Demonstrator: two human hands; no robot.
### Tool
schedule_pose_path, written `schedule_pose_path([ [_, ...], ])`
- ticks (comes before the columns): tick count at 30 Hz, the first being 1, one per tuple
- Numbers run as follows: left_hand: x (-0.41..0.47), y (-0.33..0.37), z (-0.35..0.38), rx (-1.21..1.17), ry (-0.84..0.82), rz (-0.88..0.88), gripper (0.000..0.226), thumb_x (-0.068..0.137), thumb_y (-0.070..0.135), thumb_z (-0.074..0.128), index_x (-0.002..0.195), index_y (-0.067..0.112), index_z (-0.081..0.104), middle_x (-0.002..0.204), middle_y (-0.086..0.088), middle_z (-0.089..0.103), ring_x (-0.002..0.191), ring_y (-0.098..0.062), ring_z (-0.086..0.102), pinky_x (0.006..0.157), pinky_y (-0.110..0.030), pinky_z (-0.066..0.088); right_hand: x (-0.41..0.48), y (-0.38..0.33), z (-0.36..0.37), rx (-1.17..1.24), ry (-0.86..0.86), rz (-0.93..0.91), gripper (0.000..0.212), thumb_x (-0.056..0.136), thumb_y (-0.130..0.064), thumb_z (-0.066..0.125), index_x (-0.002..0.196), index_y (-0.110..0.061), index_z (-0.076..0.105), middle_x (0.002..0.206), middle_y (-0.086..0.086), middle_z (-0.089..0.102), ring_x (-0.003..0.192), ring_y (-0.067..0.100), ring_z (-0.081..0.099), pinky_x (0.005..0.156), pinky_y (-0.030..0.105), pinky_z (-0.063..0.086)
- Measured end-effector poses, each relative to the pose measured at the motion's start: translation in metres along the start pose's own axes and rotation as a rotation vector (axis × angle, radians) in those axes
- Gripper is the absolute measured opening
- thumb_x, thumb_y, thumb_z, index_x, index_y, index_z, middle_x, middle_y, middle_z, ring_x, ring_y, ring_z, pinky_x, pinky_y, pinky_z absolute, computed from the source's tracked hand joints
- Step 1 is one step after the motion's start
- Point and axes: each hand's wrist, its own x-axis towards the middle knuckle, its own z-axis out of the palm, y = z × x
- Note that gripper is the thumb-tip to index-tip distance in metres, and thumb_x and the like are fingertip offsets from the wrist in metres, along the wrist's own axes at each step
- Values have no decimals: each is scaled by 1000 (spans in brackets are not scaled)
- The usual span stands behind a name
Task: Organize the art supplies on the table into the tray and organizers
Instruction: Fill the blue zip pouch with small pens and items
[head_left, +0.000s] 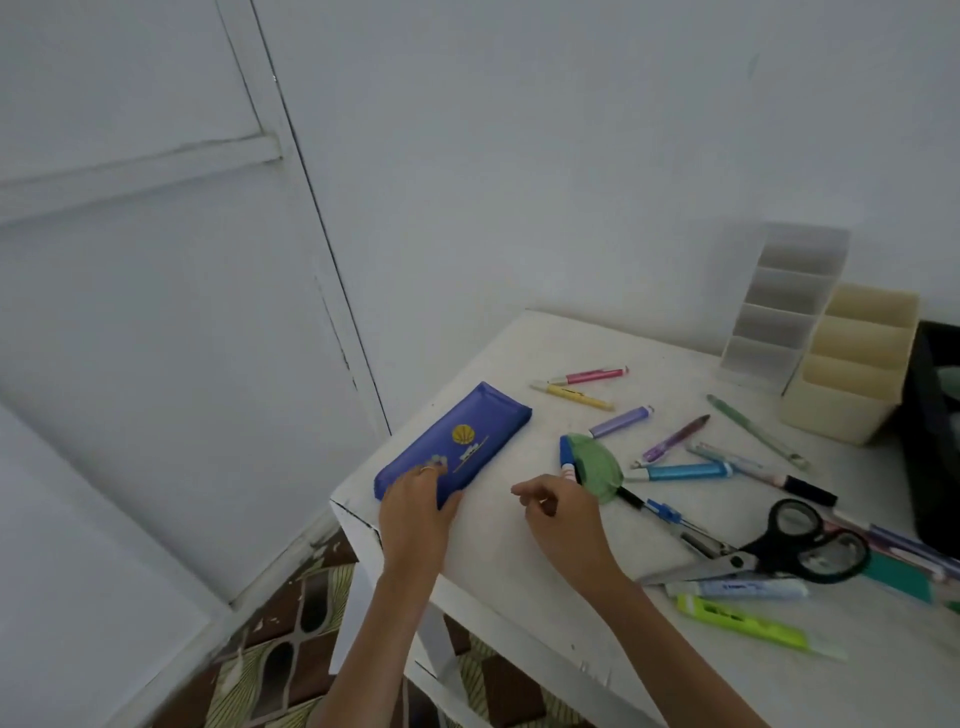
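Observation:
A blue pencil case with a yellow shell sticker lies near the table's left corner. My left hand rests on its near end, thumb against its edge. My right hand hovers over bare tabletop beside it, fingers loosely curled, holding nothing. Several pens and markers lie scattered in the middle. Black-handled scissors and a green highlighter lie to the right. A white organizer and a cream organizer stand at the back; a dark tray sits at the right edge.
The white table stands against a white wall, its left corner close to my left hand. A green flat piece lies among the pens. A glue tube lies under the scissors. Patterned floor shows below the table.

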Motion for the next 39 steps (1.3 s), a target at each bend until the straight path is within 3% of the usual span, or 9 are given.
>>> schedule_pose_path([
  [6, -4, 19, -1, -213, 145, 23, 18, 92, 16, 57, 104, 13, 70, 103, -1, 70, 84, -17, 65, 65, -21, 50, 0, -5, -6, 230, 23, 57, 25, 93, -5, 50, 94, -26, 63, 86, 12, 64, 79, 31, 62, 72, 36, 54],
  [10, -12, 53, -2, -259, 268, 111, 15, 89, 11, 61, 101, 9, 70, 93, -4, 71, 73, -8, 57, 59, -1, 41, 3, -20, -12, 326, 6, 9, 18, 96, -20, 51, 110, -28, 59, 106, 0, 59, 92, 17, 62, 76, 36, 57],
  [14, -26, 92, 7, -430, 405, 179, 13, 84, 7, 66, 97, 5, 68, 89, -5, 69, 76, -12, 62, 67, -6, 46, 6, -26, -26, 283, 83, -99, 21, 94, -10, 53, 111, -18, 63, 91, -9, 61, 71, 10, 63, 66, 29, 57],
  [17, -33, 119, 12, -559, 432, 152, 16, 84, 7, 66, 99, 11, 63, 93, -2, 63, 82, -11, 61, 62, -11, 49, 12, -22, -46, 135, 213, -148, 28, 91, -1, 53, 115, -11, 64, 89, 5, 67, 73, 11, 63, 74, 31, 57],
  [20, -26, 131, 15, -389, 419, 227, 27, 79, 14, 71, 104, 15, 60, 118, -6, 54, 109, -21, 51, 81, -27, 51, 19, -20, -72, -67, 157, -328, 34, 90, 5, 50, 122, -4, 59, 100, 22, 65, 79, 21, 57, 75, 20, 45],
  [24, -3, 135, 0, -140, 467, 383, 16, 79, 24, 66, 94, 20, 70, 145, -15, 37, 134, -29, 30, 100, -40, 32, 34, -17, -101, -383, 91, -515, 41, 82, 3, 53, 118, -12, 62, 111, 11, 65, 97, 29, 63, 80, 36, 50],
  [30, 33, 111, -19, 80, 277, 539, 16, 77, 16, 58, 85, 21, 71, 139, -2, 50, 136, -20, 32, 106, -37, 8, 49, -12, -132, -337, 24, -667, 35, 75, 2, 48, 99, -5, 72, 95, 14, 71, 75, 24, 67, 71, 30, 55],
  [35, 41, 97, -16, 20, 60, 453, 46, 77, 0, 57, 120, 18, 57, 125, 1, 55, 113, -22, 49, 83, -30, 19, 58, -11, -137, -86, 117, -511, 30, 82, 6, 51, 76, -15, 71, 92, 5, 69, 87, 5, 60, 73, 10, 45],
  [39, 53, 75, -15, 27, 60, 348, 54, 77, -2, 54, 128, 15, 50, 132, -1, 50, 111, -26, 43, 76, -32, 25, 61, -2, -122, 124, 390, -217, 33, 79, 8, 46, 71, -22, 57, 90, 3, 63, 85, 17, 59, 78, 32, 50],
])
